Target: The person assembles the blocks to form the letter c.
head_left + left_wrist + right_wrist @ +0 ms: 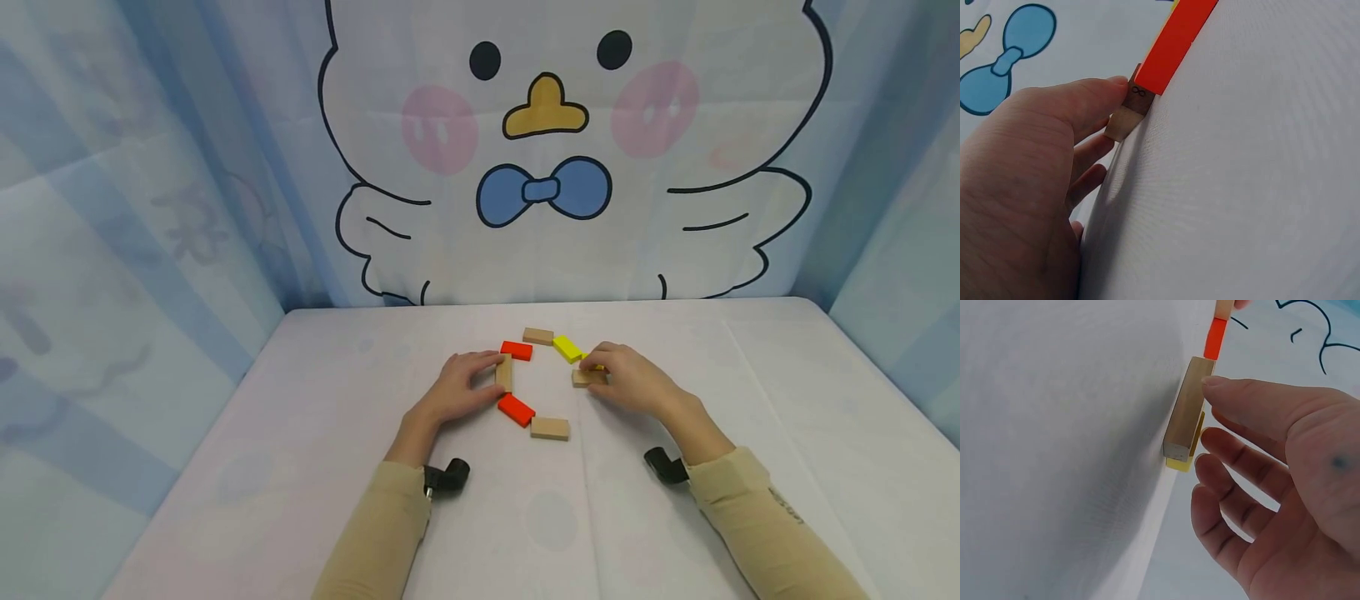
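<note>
Small rectangular blocks form a loose ring on the table. My left hand (461,387) pinches a plain wooden block (504,375) at the ring's left side, thumb at its near end and index finger at its far end. Red blocks (517,350) (517,410) adjoin both ends of it. On the right side, my right hand (633,379) holds another plain wooden block (1186,406), with the thumb on its near side and the fingers curled behind. A yellow block (592,367) just beyond it is partly covered by those fingers.
At the ring's far side lie a plain wooden block (538,336) and a yellow block (567,348). Another wooden block (550,428) forms the near side, its corner by the lower red one. A white cloth covers the table (555,517); a printed curtain (547,250) hangs behind.
</note>
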{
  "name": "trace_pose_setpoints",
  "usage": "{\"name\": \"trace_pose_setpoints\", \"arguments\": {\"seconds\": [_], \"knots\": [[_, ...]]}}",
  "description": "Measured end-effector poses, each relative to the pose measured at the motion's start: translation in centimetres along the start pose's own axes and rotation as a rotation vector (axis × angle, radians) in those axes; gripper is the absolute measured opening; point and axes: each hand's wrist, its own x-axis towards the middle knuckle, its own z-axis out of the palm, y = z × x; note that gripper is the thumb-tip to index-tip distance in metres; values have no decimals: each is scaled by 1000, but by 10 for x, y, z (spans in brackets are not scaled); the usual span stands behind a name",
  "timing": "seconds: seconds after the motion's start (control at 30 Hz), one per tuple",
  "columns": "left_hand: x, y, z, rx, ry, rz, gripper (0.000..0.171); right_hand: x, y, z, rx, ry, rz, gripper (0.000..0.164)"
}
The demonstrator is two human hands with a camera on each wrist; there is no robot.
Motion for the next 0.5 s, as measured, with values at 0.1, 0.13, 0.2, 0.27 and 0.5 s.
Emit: {"name": "trace_pose_setpoints", "arguments": {"seconds": [0.1,0.13,0.2,0.27,0.5], "knots": [[0,0,0,-2,0,-2,56,0,0,0,-19,-4,11,28],[0,0,0,-2,-1,-5,56,0,0,0,-23,-5,14,28],[1,0,0,-4,1,-1,55,0,0,1,-33,-8,17,29],[1,-1,0,-5,1,-2,55,0,1,1,-42,-10,15,30],[1,-1,0,2,-1,-4,56,-1,1,1,-54,-12,-6,28]]}}
